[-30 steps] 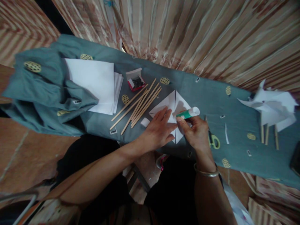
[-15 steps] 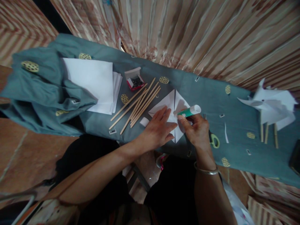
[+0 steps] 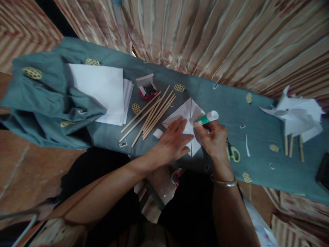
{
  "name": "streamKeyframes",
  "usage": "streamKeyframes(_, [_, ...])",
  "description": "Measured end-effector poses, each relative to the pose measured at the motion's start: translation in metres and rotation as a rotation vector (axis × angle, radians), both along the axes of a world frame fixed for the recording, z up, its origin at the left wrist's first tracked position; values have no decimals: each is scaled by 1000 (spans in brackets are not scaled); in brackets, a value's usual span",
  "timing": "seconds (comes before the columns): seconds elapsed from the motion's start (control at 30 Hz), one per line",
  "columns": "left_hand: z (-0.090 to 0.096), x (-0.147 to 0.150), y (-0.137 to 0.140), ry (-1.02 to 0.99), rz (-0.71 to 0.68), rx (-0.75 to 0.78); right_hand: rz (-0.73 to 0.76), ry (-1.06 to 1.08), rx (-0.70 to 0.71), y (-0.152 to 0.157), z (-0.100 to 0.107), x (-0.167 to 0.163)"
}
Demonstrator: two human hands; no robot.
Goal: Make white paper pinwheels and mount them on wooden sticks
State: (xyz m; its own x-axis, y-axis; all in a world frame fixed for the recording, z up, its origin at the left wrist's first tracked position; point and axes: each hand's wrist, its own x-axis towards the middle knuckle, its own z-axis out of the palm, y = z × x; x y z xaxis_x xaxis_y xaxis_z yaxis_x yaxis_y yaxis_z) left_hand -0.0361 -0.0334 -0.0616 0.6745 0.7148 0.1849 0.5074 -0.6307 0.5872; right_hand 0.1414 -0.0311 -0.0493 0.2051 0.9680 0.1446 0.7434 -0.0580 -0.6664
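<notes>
Glue stick [image 3: 207,117] moved slightly fwd over wht paper [image 3: 183,112].

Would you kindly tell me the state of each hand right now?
Left hand: open, holding nothing, laid flat on the white paper.
Right hand: closed, holding the green-and-white glue stick.

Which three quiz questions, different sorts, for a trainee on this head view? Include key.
1. What is the right hand holding?
2. True or false: the left hand is gripping the wooden sticks.
3. Which lies closest to the right hand?
A) open red box
B) scissors
C) paper stack

Key:
1. A green-and-white tube.
2. False; it lies spread on the white paper.
3. B
</notes>
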Motion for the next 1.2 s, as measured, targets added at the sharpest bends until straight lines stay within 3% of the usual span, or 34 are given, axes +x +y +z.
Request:
streamKeyframes(0.53, [4,-1,0,30,-5,-3,20,57,-64,-3,4,-2])
streamKeyframes(0.67, [3,-1,0,15,-4,3,23,317,-119,-7,4,1])
streamKeyframes(0.9, [-1,-1,1,7,-16,25,-129,935,-45,-9,14,8])
streamKeyframes(1.1, [8,-10,5,-50,-61,109,-138,1178,-77,-6,18,7])
streamKeyframes(1.2, [21,-28,10,-14,34,155,-119,1194,-51,-5,17,4])
